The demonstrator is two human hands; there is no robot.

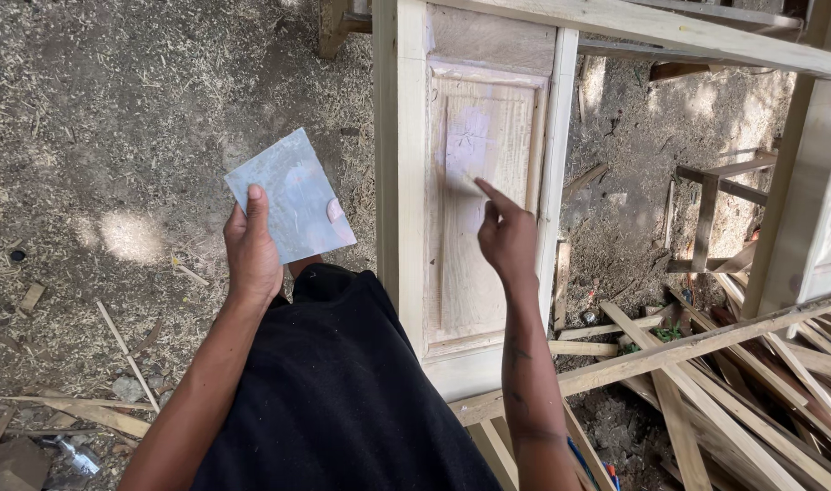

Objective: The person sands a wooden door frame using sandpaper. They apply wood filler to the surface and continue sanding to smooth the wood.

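My left hand [252, 250] holds a flat square grey-blue sheet [290, 193] smeared with pale pink filler, thumb on top, over the sawdust-covered ground. My right hand [506, 235] is mostly curled, its index finger stretched out and touching the raised panel [470, 273] of an unpainted wooden door [399, 182]. A pale pinkish-white smear of filler [468, 136] lies on the panel just above the fingertip. The door lies flat in front of me, resting on a wooden frame.
Long wooden slats [706, 400] are piled at the lower right. A wooden rail [670, 350] crosses diagonally under the door's near end. Another pale door or frame [815, 200] stands at the right edge. Sawdust, shavings and scrap sticks [125, 350] cover the ground at left.
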